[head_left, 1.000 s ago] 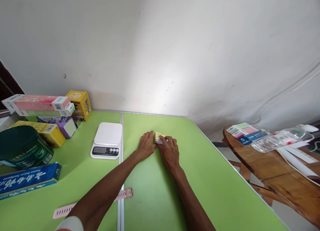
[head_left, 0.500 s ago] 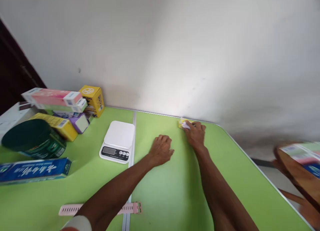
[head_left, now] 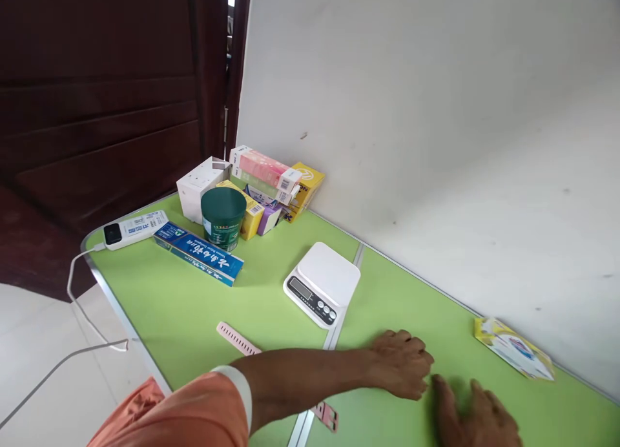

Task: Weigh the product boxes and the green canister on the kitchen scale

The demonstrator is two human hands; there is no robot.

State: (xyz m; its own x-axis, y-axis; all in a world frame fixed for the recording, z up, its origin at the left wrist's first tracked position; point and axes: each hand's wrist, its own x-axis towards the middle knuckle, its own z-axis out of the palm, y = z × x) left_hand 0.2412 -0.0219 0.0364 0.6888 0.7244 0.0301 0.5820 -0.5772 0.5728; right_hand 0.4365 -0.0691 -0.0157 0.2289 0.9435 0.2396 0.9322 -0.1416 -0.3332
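Note:
My left hand (head_left: 403, 364) rests on the green tabletop with its fingers curled in, and nothing shows in it. Just right of it, at the lower edge, my right hand (head_left: 475, 416) is slightly blurred, thumb and fingers apart, holding nothing. A flattened yellow and white box (head_left: 514, 347) lies against the wall, beyond my right hand. Left of my hands sits a white digital kitchen scale (head_left: 321, 284). A pink watch strap (head_left: 238, 338) lies on the table, its middle hidden under my left forearm.
At the back left are a green tub (head_left: 223, 219), a blue toothpaste box (head_left: 198, 253), stacked pink cartons (head_left: 265, 169), a yellow box (head_left: 304, 190) and a white box (head_left: 202, 185). A white device (head_left: 136, 228) with a cable lies near the table's left edge. A dark door (head_left: 101, 111) stands behind.
My view has swung left. My right hand has let go of the flattened box and drawn back toward me. The box stays by the wall. My left hand remains on the table.

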